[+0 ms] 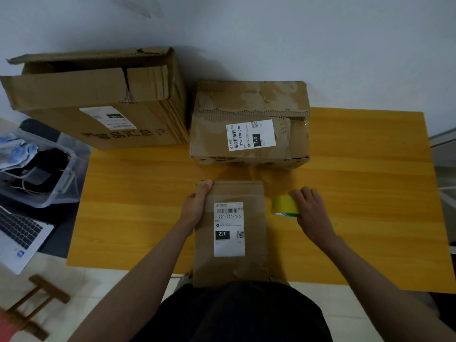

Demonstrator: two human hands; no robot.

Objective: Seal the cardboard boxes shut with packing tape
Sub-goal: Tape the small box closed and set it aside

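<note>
Now the left hand (196,206) holds the near flat box (229,233) on the yellow desk (357,169) while the right hand (311,213) grips the tape roll (283,205) beside it; best keep the box still and pull tape straight across its flap.

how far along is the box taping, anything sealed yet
Nothing looks sealed yet: no fresh tape shows on any box. In hand: the left hand grips the small box by its left edge, and the right hand holds the yellow tape roll beside it on the table. Left: taping that box, the torn middle box and the big box, whose top flaps stand open.
</note>
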